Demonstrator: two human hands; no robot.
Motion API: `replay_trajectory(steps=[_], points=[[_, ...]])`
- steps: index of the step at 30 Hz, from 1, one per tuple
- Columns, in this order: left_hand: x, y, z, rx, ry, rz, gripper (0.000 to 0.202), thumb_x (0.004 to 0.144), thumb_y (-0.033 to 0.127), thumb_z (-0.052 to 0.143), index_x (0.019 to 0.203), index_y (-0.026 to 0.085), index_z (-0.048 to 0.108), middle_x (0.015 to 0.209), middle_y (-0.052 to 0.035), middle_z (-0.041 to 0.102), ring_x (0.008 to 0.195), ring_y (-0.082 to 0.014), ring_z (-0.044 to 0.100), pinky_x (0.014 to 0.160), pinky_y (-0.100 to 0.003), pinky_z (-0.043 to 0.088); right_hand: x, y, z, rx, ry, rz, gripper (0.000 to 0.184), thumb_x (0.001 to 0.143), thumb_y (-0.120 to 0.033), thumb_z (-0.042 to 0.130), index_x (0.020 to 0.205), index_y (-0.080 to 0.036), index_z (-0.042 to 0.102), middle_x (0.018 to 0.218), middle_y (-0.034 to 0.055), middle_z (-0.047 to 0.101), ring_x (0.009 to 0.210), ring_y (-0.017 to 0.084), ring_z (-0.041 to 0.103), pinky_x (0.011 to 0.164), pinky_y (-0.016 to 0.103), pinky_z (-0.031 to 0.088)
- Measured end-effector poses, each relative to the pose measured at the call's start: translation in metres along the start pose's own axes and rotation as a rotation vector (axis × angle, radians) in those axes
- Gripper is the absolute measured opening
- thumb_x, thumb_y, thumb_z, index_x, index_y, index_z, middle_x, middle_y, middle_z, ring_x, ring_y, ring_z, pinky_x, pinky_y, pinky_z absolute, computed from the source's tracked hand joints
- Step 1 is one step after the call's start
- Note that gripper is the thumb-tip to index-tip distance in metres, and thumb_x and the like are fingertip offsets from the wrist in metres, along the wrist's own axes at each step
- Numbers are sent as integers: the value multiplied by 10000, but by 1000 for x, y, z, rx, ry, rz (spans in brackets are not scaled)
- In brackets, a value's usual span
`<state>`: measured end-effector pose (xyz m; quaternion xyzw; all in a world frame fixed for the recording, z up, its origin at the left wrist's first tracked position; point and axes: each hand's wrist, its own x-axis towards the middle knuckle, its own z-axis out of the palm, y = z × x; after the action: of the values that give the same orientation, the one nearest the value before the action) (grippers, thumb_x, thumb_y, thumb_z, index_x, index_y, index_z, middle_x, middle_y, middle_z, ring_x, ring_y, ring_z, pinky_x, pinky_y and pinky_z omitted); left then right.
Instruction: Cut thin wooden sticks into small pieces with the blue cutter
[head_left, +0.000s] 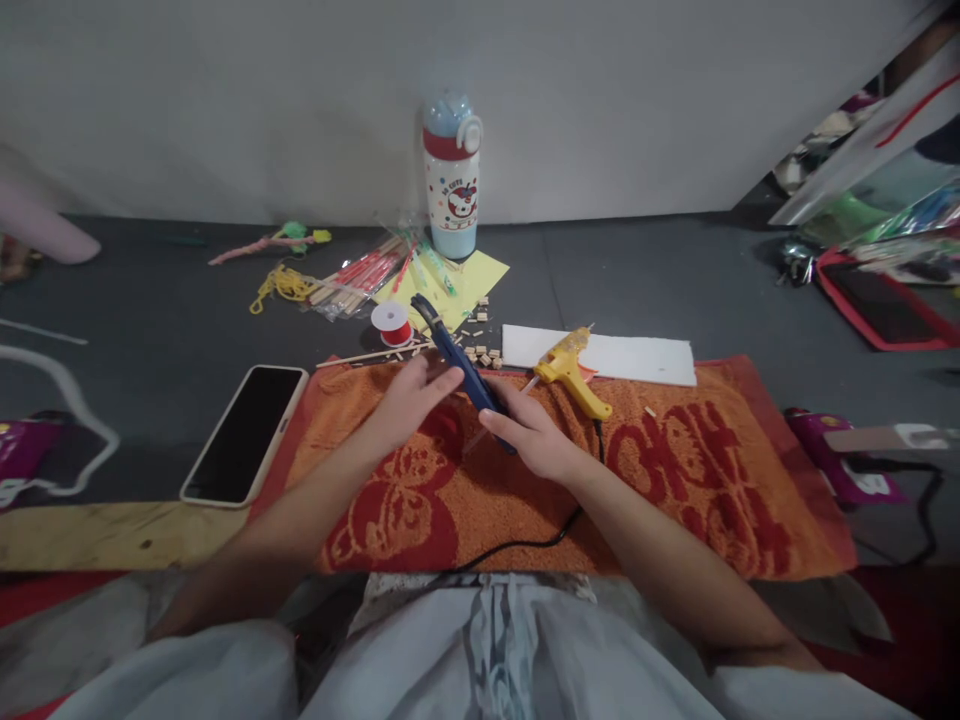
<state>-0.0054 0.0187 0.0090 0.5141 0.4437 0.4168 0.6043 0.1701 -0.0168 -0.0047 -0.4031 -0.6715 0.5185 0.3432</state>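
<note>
Blue tool — slanting between left hand and right hand — gripped by both.

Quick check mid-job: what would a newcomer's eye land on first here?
Probably the orange-and-red towel, spread along the near edge of the dark table. Above it, the left hand and right hand hold a dark blue tool. Next, the yellow glue gun right of that tool and the bottle upright at the back.
</note>
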Motion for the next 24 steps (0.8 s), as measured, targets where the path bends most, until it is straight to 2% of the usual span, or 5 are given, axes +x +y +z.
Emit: replay_trajectory(steps=[4, 8, 12, 18, 24], points=[[-7, -4, 10, 60, -22, -16, 478, 661, 477, 723, 953, 155, 525, 926, -38, 614, 900, -172, 585, 787, -288, 485, 1, 1, 4, -6, -3, -63, 540, 902, -462, 441, 1300, -97, 424, 1224, 144, 590, 1084, 264, 566, 958, 425, 428], [-10, -4, 10, -6, -46, -98, 515, 649, 481, 736, 969, 163, 488, 947, -39, 571, 902, -172, 562, 733, -279, 493, 0, 5, 5, -36, 0, -97, 558, 905, -495, 430, 1330, -135, 403, 1265, 132, 575, 1152, 268, 540, 1001, 431, 401], [-11, -1, 10, 20, -31, -74, 538, 620, 460, 762, 978, 165, 490, 951, -37, 549, 885, -171, 544, 709, -276, 485, 0, 7, 5, -46, -1, -116, 596, 902, -519, 426, 1353, -131, 380, 1307, 147, 549, 1195, 278, 520, 1025, 437, 387], [-12, 0, 11, 59, -17, -50, 498, 654, 462, 737, 968, 154, 501, 943, -46, 564, 946, -200, 547, 808, -322, 467, 0, 6, 5, -56, 2, -111, 587, 905, -513, 426, 1358, -143, 380, 1312, 145, 550, 1200, 279, 522, 1030, 449, 386], [-12, 0, 10, 67, -23, -90, 531, 641, 494, 734, 966, 147, 497, 916, -41, 554, 848, -177, 552, 739, -320, 482, 0, 7, 6, -42, 8, -99, 541, 903, -438, 455, 1350, -139, 389, 1300, 144, 559, 1174, 277, 538, 1011, 449, 398]])
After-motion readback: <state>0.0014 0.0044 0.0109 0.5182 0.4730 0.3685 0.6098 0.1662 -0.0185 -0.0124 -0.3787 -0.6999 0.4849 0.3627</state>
